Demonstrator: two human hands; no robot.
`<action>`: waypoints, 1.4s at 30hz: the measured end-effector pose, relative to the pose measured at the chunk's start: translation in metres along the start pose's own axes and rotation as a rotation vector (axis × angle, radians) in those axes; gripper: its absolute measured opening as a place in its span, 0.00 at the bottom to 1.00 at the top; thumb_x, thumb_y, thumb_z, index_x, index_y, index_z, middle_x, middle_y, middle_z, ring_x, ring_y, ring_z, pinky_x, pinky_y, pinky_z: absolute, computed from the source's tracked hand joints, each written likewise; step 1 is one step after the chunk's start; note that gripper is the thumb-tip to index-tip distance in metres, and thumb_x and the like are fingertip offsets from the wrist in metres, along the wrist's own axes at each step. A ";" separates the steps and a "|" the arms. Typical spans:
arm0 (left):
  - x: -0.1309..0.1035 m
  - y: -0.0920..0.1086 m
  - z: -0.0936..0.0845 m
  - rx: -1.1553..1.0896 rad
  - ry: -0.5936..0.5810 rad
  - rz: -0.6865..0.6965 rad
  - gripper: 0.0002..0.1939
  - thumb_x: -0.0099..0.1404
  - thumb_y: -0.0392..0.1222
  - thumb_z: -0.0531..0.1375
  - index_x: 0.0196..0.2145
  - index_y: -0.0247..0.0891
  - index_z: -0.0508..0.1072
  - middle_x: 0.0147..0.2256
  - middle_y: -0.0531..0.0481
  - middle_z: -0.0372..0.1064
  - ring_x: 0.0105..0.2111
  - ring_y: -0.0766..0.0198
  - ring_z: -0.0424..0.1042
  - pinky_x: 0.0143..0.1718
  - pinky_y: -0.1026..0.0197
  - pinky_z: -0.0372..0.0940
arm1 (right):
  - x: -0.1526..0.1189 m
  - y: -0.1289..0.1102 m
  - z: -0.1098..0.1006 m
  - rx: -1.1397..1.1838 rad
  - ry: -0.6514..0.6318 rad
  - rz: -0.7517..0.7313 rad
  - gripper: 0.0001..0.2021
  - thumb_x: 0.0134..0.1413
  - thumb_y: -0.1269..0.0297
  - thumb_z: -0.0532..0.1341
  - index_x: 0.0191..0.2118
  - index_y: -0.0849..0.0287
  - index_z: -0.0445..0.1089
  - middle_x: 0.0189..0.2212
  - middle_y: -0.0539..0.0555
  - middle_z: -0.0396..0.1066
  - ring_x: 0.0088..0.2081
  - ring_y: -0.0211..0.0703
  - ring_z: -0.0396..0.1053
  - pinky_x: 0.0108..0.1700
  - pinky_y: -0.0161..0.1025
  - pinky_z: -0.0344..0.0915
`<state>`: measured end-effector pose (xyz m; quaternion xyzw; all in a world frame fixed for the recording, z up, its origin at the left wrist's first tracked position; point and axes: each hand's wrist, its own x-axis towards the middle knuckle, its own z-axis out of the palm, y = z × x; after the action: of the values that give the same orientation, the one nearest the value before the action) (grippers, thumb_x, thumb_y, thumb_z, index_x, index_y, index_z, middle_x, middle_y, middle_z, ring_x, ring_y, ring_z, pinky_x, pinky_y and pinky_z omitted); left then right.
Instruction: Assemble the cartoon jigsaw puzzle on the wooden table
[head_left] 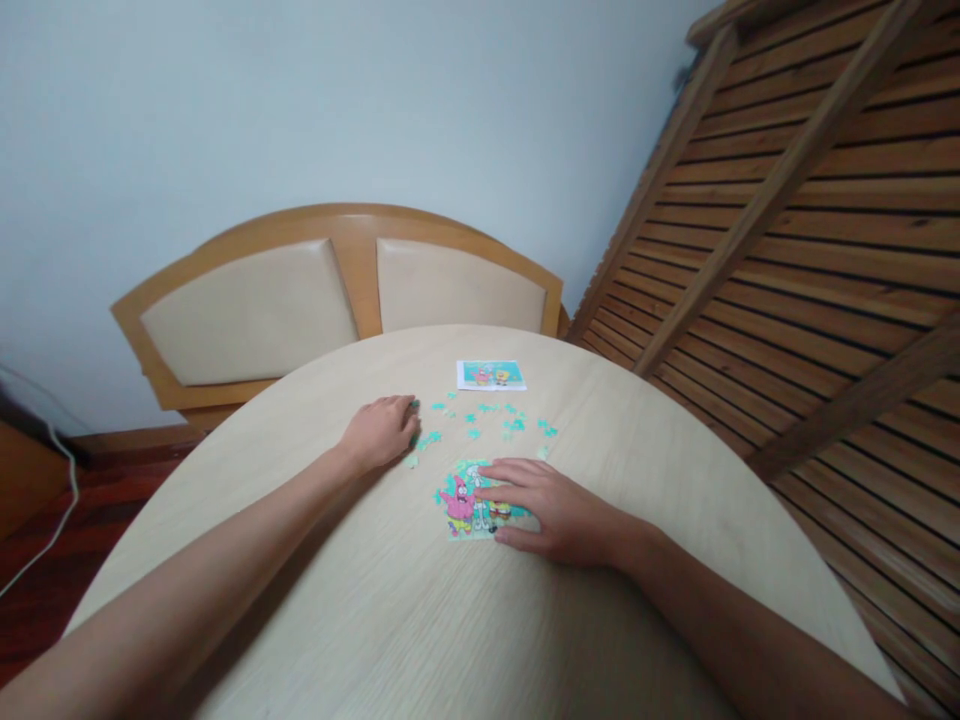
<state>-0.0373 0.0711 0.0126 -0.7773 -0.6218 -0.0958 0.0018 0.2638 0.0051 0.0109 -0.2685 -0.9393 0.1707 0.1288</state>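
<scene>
While my right hand (536, 510) spreads its fingers over the right side of the partly assembled puzzle (461, 508), my left hand's (381, 430) fingers curl beside loose pieces (473, 434) farther away.

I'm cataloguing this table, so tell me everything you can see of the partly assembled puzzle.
The partly assembled puzzle lies flat on the pale wooden-looking table, nearer the wearer than the loose pieces. Its interlocked pieces, apparently thin card, show a pink cartoon figure, a pale one in the middle and a partly hidden yellow one, on turquoise. Its left edge is uneven. The right hand spreads over its right part, hiding some of it.
</scene>
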 end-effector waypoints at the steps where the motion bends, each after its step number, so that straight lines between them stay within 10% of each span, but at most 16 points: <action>1: -0.005 -0.002 -0.002 0.004 0.000 0.004 0.20 0.72 0.46 0.50 0.54 0.35 0.71 0.54 0.36 0.72 0.53 0.46 0.73 0.52 0.49 0.66 | 0.000 0.000 0.000 0.000 -0.002 0.000 0.23 0.62 0.53 0.63 0.61 0.50 0.69 0.65 0.57 0.63 0.65 0.55 0.60 0.66 0.55 0.55; 19: -0.034 0.051 0.003 -0.203 0.047 0.323 0.14 0.70 0.38 0.58 0.52 0.41 0.72 0.48 0.45 0.76 0.49 0.53 0.75 0.50 0.52 0.70 | 0.000 -0.002 -0.002 -0.009 -0.021 0.016 0.24 0.62 0.53 0.63 0.62 0.49 0.68 0.65 0.56 0.62 0.65 0.54 0.59 0.66 0.54 0.55; 42: -0.041 0.039 0.024 -0.609 0.119 0.302 0.13 0.69 0.35 0.58 0.51 0.39 0.71 0.40 0.46 0.73 0.44 0.56 0.71 0.50 0.52 0.66 | -0.004 -0.001 -0.012 0.004 -0.015 -0.018 0.24 0.56 0.57 0.66 0.58 0.54 0.72 0.62 0.61 0.66 0.62 0.57 0.63 0.64 0.57 0.58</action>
<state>-0.0046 0.0255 -0.0131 -0.8184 -0.4413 -0.3211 -0.1799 0.2710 0.0051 0.0212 -0.2582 -0.9423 0.1735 0.1238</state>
